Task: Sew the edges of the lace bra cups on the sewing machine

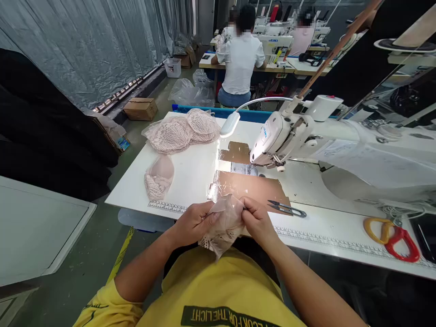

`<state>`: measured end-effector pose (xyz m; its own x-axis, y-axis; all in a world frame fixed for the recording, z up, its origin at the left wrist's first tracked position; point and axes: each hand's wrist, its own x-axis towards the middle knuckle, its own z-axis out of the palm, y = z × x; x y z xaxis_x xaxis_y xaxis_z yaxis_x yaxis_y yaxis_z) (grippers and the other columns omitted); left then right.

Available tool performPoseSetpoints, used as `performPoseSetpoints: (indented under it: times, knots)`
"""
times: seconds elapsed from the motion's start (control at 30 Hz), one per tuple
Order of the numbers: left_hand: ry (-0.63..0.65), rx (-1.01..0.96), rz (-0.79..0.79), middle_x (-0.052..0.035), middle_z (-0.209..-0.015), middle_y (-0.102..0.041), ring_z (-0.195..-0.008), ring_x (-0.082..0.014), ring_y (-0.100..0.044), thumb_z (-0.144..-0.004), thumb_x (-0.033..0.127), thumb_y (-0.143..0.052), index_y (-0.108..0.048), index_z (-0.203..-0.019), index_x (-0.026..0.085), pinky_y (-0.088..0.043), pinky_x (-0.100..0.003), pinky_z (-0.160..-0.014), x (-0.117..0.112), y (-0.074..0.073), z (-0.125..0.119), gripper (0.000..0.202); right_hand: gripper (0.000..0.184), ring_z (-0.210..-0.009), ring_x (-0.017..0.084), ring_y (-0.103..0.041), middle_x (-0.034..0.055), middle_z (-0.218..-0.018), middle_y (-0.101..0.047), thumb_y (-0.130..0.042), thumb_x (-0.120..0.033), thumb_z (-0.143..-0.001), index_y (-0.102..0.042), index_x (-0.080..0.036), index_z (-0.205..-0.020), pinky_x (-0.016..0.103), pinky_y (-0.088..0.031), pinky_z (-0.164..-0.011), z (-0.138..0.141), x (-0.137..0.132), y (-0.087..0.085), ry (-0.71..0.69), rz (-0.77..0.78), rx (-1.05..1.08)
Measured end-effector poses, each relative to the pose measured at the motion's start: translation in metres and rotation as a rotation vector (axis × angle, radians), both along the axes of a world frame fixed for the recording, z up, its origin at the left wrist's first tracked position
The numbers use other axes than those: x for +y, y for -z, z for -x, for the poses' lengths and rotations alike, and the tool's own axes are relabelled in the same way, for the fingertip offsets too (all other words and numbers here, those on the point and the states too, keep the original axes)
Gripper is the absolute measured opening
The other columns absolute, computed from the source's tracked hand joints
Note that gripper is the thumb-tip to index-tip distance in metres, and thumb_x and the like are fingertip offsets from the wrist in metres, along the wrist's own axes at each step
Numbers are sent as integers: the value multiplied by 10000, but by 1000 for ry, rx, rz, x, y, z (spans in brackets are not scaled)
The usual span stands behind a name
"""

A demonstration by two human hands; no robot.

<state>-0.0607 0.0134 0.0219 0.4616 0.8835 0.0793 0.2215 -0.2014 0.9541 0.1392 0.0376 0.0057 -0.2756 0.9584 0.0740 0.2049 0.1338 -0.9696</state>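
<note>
lace piece [225, 223] spans left grip [194, 223] to right grip [258, 221].

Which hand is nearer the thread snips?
Right. The right hand is just left of the thread snips; the left hand is farther left, across the lace piece.

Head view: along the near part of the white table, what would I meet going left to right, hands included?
Single lace-trimmed cup → left hand → held lace-trimmed piece → right hand → thread snips → yellow loop handle → red loop handle.
</note>
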Motion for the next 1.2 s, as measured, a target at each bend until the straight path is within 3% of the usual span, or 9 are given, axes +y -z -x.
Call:
performPoseSetpoints:
  times: [0.1, 0.23, 0.4, 0.6, 0.7, 0.8, 0.93, 1.07, 1.2]
  knots:
    - [34, -84, 61, -3, -735, -459, -676, -117, -403, -938, 406, -395, -528, -806, 132, -358, -232, -617, 8, 3, -3, 332, 101, -627, 125, -441, -22, -676, -483, -457, -222, -788, -528, -201, -719, 239, -357, -581, -6, 2, -7, -45, 97, 157]
    - [30, -187, 161, -19, -811, -520, -727, -128, -477, -922, 409, -433, -540, -915, 140, -407, -231, -653, 19, 5, -7, 290, 210, -636, 124, -465, -13, -728, -515, -556, -396, -834, -557, -186, -838, 240, -366, -579, -12, 8, -22, -378, 228, 116]
    - [37, -166, 126, -76, -1144, -563, -998, -220, -549, -690, 310, -732, -397, -1304, 198, -458, -300, -834, 23, 2, -22, 709, 113, -606, 108, -447, -24, -686, -503, -556, -242, -829, -504, -190, -743, 221, -342, -543, -16, 13, -47, -298, -87, -274]
    - [-157, -32, 39, -46, -909, -652, -819, -183, -596, -786, 220, -570, -620, -995, 151, -465, -271, -744, 31, 14, -35, 226, 139, -671, 124, -531, 7, -797, -579, -489, -92, -780, -467, -226, -809, 215, -373, -553, -33, 1, -73, -79, -728, -489]
    - [-171, -89, 167, -50, -871, -660, -794, -181, -598, -841, 299, -545, -656, -933, 142, -469, -272, -734, 31, 18, -30, 213, 183, -698, 131, -551, 13, -820, -592, -524, -80, -781, -476, -238, -862, 217, -384, -567, -44, 1, -73, 160, -848, -525]
    - [87, -294, 546, -89, -836, -669, -741, -184, -620, -881, 485, -494, -665, -999, 115, -484, -262, -647, 24, 15, -22, 425, 87, -638, 141, -532, 3, -724, -577, -544, -141, -807, -520, -224, -820, 240, -368, -549, -49, 8, -61, 177, -607, -528]
    - [554, -485, 749, -161, -1135, -611, -812, -229, -659, -758, 676, -554, -372, -1416, 201, -506, -262, -570, 17, 2, -13, 832, 222, -607, 131, -511, -7, -677, -563, -531, -334, -882, -553, -193, -712, 241, -378, -547, -50, 11, -31, -255, 125, -242]
    - [289, -171, 427, -146, -1343, -470, -971, -227, -612, -752, 462, -697, -194, -1481, 292, -532, -297, -723, 27, -8, -17, 902, 277, -720, 151, -560, 26, -819, -606, -595, -440, -841, -616, -164, -827, 266, -440, -645, -46, 4, -10, -462, 590, 228]
    - [208, 68, 46, -112, -1426, -418, -1272, -302, -427, -747, 364, -723, -309, -1447, 264, -382, -432, -1057, 45, -5, -27, 819, 269, -734, 150, -570, 21, -829, -621, -671, -425, -787, -631, -175, -879, 253, -444, -635, -43, 4, -7, -391, 623, 312]
